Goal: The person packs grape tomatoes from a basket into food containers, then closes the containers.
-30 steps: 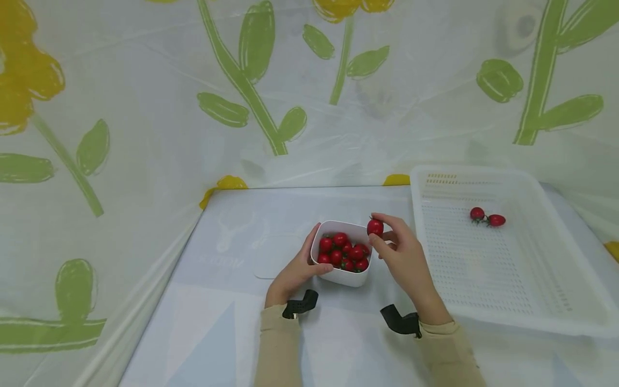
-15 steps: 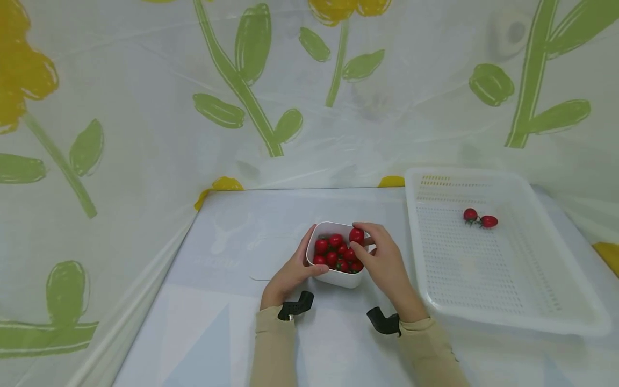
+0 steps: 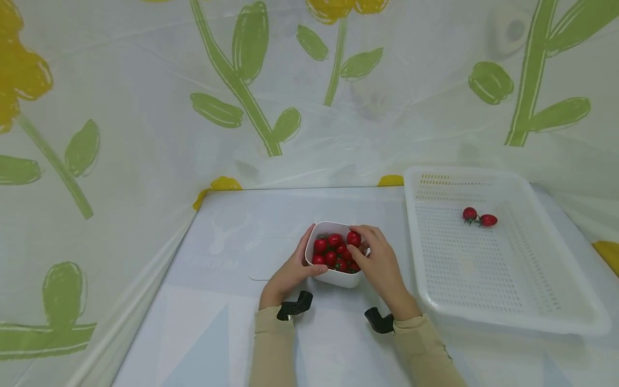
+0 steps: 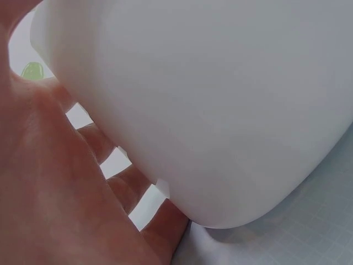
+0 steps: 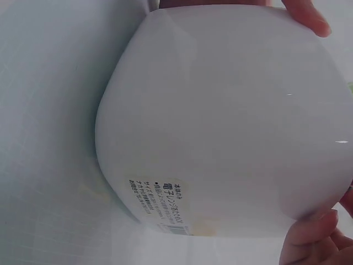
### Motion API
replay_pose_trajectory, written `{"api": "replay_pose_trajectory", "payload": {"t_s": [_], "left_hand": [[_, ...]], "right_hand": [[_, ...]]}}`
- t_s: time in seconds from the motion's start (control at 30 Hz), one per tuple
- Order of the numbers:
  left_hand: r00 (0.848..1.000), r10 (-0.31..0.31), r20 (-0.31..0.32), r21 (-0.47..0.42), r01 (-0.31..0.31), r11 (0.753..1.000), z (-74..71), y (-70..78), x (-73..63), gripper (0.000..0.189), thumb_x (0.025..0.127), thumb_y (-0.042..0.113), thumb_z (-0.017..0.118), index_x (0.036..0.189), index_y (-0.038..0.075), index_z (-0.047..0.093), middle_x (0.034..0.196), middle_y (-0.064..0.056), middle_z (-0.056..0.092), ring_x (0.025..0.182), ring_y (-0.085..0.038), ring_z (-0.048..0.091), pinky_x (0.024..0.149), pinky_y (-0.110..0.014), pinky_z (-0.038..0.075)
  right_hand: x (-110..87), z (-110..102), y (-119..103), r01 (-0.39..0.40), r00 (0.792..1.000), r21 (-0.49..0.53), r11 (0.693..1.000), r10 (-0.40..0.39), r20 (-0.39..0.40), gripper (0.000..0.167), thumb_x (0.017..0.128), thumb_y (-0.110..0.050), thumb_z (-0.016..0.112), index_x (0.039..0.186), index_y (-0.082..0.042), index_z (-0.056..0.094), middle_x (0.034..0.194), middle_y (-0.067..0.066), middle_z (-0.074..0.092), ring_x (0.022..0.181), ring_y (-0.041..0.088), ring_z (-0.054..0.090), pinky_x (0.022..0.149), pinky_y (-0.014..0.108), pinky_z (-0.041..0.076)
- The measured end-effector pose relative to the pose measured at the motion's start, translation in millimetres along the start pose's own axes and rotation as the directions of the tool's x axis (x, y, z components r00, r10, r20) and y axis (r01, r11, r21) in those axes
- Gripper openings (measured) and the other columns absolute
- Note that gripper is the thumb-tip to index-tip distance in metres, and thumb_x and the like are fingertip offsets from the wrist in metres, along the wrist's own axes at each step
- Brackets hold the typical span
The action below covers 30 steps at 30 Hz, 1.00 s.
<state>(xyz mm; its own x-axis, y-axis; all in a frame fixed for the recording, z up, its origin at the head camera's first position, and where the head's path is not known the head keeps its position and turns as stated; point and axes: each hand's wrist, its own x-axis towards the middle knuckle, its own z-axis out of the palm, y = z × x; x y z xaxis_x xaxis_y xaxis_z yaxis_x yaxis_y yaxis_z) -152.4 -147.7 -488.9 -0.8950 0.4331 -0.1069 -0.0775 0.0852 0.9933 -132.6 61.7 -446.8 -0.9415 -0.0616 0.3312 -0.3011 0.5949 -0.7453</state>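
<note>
My left hand point(image 3: 292, 273) grips the left side of a small white square container point(image 3: 341, 279), its thumb over the near rim. Several red cherry tomatoes point(image 3: 330, 257) with green stems fill the container. Over its far right corner, my right hand point(image 3: 383, 264) pinches one cherry tomato point(image 3: 354, 238) between thumb and finger. In the left wrist view the container's wall point(image 4: 198, 110) hides the tomatoes. A printed label point(image 5: 165, 204) shows on the container's side in the right wrist view.
A large white perforated basket point(image 3: 512, 317) stands on the table to the right. Two cherry tomatoes point(image 3: 480, 218) joined by a stem lie in it. A flower-patterned sheet point(image 3: 159, 107) hangs behind the table point(image 3: 261, 209).
My right hand has carried its cherry tomato left and slightly down, from beside the container to over its far right corner. The left hand keeps its hold on the container.
</note>
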Motion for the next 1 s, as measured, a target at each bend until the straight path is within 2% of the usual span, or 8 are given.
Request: {"api": "replay_pose_trajectory", "payload": {"t_s": [0.37, 0.67, 0.83, 1.0], "left_hand": [[1.0, 0.007, 0.006, 0.01, -0.007, 1.0, 0.0, 0.4, -1.3, 0.085, 0.08, 0.015, 0.065, 0.138, 0.046, 0.011, 0.137, 0.012, 0.024, 0.125, -0.015, 0.023, 0.096, -0.043, 0.032], [1.0, -0.004, -0.001, 0.022, 0.004, 1.0, 1.6, 0.2, -0.6, 0.084, 0.08, 0.017, 0.065, 0.137, 0.047, 0.012, 0.138, 0.013, 0.024, 0.125, -0.015, 0.022, 0.097, -0.043, 0.031], [1.0, -0.012, -0.004, 0.009, 0.012, 1.0, 1.1, 0.1, -0.3, 0.084, 0.08, 0.017, 0.065, 0.138, 0.046, 0.012, 0.138, 0.012, 0.024, 0.126, -0.017, 0.022, 0.097, -0.044, 0.03], [1.0, -0.018, -0.006, -0.001, 0.018, 1.0, 1.5, 0.3, 0.5, 0.084, 0.08, 0.017, 0.065, 0.137, 0.047, 0.012, 0.139, 0.013, 0.023, 0.127, -0.017, 0.02, 0.098, -0.046, 0.029]], "right_hand": [[-0.5, 2, 2, 0.059, 0.997, -0.007, 0.998, -0.059, -0.052, 0.037, 0.08, -0.01, 0.064, 0.116, -0.016, 0.057, 0.116, -0.001, 0.048, 0.068, 0.005, 0.047, 0.058, 0.024, 0.044], [-2.8, -1, -1, 0.024, 0.998, 0.024, 0.999, -0.023, -0.055, 0.03, 0.084, -0.017, 0.061, 0.114, -0.016, 0.058, 0.115, -0.002, 0.049, 0.069, 0.005, 0.048, 0.058, 0.025, 0.044], [-3.2, -9, -11, 0.034, 0.999, 0.063, 0.997, -0.031, -0.037, 0.029, 0.086, -0.02, 0.058, 0.115, -0.019, 0.057, 0.113, -0.005, 0.052, 0.072, 0.006, 0.051, 0.059, 0.025, 0.045], [-2.5, -26, -21, 0.038, 0.999, 0.143, 0.989, -0.041, 0.018, 0.035, 0.087, -0.02, 0.056, 0.122, -0.02, 0.051, 0.112, -0.003, 0.054, 0.076, 0.005, 0.056, 0.06, 0.025, 0.046]]}}
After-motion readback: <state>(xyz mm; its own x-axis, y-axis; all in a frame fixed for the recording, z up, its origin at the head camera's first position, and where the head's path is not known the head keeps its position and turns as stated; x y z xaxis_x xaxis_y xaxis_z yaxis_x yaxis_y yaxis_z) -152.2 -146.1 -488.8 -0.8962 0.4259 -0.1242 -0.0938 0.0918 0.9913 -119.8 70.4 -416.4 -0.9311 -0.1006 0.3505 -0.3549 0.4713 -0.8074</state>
